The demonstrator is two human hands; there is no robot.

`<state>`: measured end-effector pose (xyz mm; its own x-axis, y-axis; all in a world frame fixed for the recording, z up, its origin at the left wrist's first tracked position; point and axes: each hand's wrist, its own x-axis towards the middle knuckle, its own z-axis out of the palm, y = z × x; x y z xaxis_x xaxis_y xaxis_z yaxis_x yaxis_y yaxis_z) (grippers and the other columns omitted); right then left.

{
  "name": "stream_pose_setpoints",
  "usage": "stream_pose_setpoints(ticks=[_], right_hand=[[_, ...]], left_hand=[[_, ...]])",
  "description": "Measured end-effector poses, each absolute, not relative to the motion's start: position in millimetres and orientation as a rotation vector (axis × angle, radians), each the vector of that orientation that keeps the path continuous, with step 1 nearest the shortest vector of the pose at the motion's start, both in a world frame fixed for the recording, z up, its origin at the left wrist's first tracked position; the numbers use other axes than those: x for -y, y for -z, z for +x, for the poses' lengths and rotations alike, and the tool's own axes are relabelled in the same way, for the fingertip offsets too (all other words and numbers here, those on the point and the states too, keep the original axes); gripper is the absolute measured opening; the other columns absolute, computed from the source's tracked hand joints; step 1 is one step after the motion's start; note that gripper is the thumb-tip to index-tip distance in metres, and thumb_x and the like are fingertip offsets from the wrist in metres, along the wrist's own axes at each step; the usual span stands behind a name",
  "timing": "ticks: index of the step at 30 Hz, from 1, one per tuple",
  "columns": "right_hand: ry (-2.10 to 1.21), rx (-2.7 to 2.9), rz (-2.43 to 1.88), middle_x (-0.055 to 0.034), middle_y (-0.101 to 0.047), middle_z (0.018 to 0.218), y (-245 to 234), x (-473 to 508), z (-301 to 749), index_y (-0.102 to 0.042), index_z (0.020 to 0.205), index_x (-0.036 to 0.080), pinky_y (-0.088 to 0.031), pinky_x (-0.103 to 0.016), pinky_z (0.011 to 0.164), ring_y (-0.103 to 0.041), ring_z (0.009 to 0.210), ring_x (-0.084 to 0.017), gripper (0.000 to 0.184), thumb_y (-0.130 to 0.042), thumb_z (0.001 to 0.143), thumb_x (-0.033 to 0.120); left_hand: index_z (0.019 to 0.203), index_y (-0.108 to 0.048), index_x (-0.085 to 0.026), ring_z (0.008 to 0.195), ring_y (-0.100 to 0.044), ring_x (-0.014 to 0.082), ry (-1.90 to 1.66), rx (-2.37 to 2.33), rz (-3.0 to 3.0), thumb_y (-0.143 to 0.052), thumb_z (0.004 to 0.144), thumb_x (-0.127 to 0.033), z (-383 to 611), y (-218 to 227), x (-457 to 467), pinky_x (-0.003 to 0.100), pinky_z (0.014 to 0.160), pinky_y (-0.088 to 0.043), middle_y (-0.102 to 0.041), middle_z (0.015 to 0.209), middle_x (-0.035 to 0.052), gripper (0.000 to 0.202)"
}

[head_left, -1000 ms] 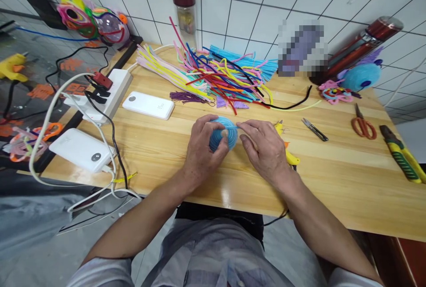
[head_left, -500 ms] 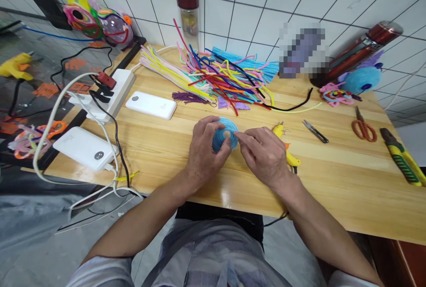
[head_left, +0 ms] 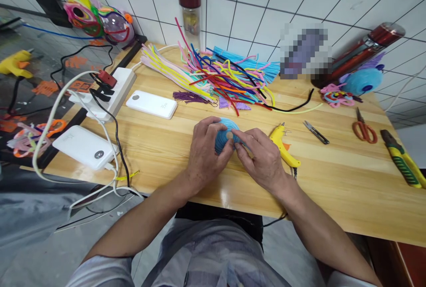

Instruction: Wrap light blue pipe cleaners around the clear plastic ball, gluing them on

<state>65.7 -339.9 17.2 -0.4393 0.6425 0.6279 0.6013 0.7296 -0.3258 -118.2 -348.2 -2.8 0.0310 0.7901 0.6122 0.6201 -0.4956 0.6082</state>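
Observation:
A round coil of blue pipe cleaner (head_left: 220, 144), wound in rings, is held just above the wooden table. My left hand (head_left: 207, 150) is closed around its left side, fingers over the top and thumb at the near edge. A small pale spot shows at its middle, by my left fingertips. At the coil's right edge my right hand (head_left: 261, 156) pinches with thumb and forefinger, and a bit of blue shows between them. The underside of the coil is hidden. Just right of this hand lies a yellow glue gun (head_left: 284, 147).
A heap of coloured pipe cleaners (head_left: 229, 78) spreads along the back. Small snips (head_left: 316, 132), scissors (head_left: 364, 129) and pliers (head_left: 402, 158) lie to the right. Power banks (head_left: 151, 104), a power strip (head_left: 113, 94) and cables occupy the left. A bottle (head_left: 190, 16) stands behind.
My right hand has shifted slightly left, its fingers now further onto the coil's edge. More of the glue gun shows beside it. The left hand keeps its hold.

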Motion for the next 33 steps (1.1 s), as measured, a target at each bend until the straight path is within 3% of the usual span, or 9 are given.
stream_pose_setpoints(ticks=[12, 20, 26, 33], right_hand=[[-0.089, 2.108, -0.907, -0.008, -0.078, 0.096, -16.6, 337.7, 64.6, -0.075, 0.129, 0.023, -0.065, -0.037, 0.077, -0.075, 0.089, -0.021, 0.033, -0.061, 0.103, 0.009], [-0.134, 2.1, -0.914, -0.0078, -0.077, 0.095, -15.2, 336.8, 67.8, -0.077, 0.128, 0.022, -0.065, -0.036, 0.076, -0.075, 0.089, -0.021, 0.032, -0.061, 0.103, 0.008], [-0.161, 2.095, -0.908, -0.0075, -0.076, 0.096, -15.5, 336.7, 68.9, -0.077, 0.126, 0.023, -0.064, -0.035, 0.075, -0.074, 0.088, -0.02, 0.03, -0.062, 0.103, 0.011], [-0.203, 2.103, -0.915, -0.0073, -0.077, 0.099, -13.0, 336.2, 72.2, -0.078, 0.13, 0.027, -0.065, -0.037, 0.079, -0.075, 0.092, -0.021, 0.038, -0.059, 0.102, 0.009]], left_hand=[[0.12, -0.055, -0.023, 0.127, -0.058, 0.0274, -1.404, -1.462, 2.131, -0.059, 0.099, -0.02, -119.9, 0.3, 352.6, 0.047, 0.112, -0.05, -0.061, 0.13, 0.012, 0.022], [0.113, -0.056, -0.024, 0.116, -0.059, 0.0271, -1.418, -1.502, 2.115, -0.068, 0.094, -0.022, -121.8, -1.5, 351.4, 0.047, 0.104, -0.052, -0.06, 0.117, 0.009, 0.023], [0.113, -0.05, -0.025, 0.128, -0.059, 0.0261, -1.448, -1.382, 2.094, -0.066, 0.095, -0.017, -120.5, -0.1, 350.0, 0.046, 0.109, -0.052, -0.058, 0.13, 0.011, 0.026], [0.119, -0.051, -0.025, 0.116, -0.058, 0.0279, -1.39, -1.499, 2.152, -0.068, 0.093, -0.027, -118.9, -0.6, 350.3, 0.049, 0.104, -0.05, -0.061, 0.118, 0.0081, 0.031]])
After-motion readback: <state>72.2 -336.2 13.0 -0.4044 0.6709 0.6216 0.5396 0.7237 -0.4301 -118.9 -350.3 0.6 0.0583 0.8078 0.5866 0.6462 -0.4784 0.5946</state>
